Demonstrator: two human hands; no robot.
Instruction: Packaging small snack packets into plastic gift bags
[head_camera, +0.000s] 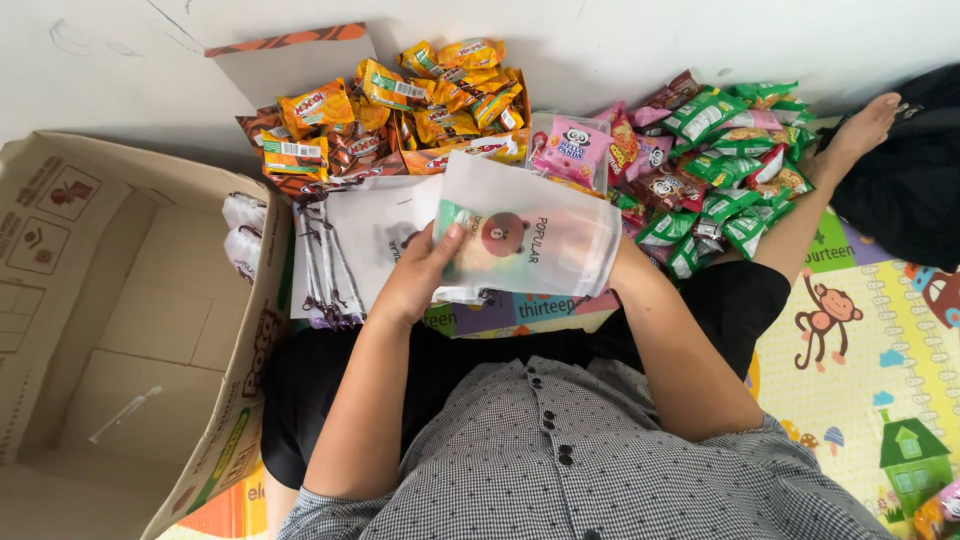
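Observation:
I sit cross-legged on a play mat. My left hand (418, 277) grips the near left edge of a frosted translucent pouch (530, 235) with a brown bear face printed on it. A green snack packet (455, 220) shows through the pouch by my thumb. My right hand (588, 232) is inside the pouch, seen blurred through the plastic. A stack of the same empty pouches (345, 255) lies flat just left of my hands.
A box of orange snack packets (400, 100) stands at the back. Pink packets (572, 148) and a heap of green packets (725, 150) lie to the right. A large open cardboard box (110, 330) stands at my left. My foot (862, 130) rests at far right.

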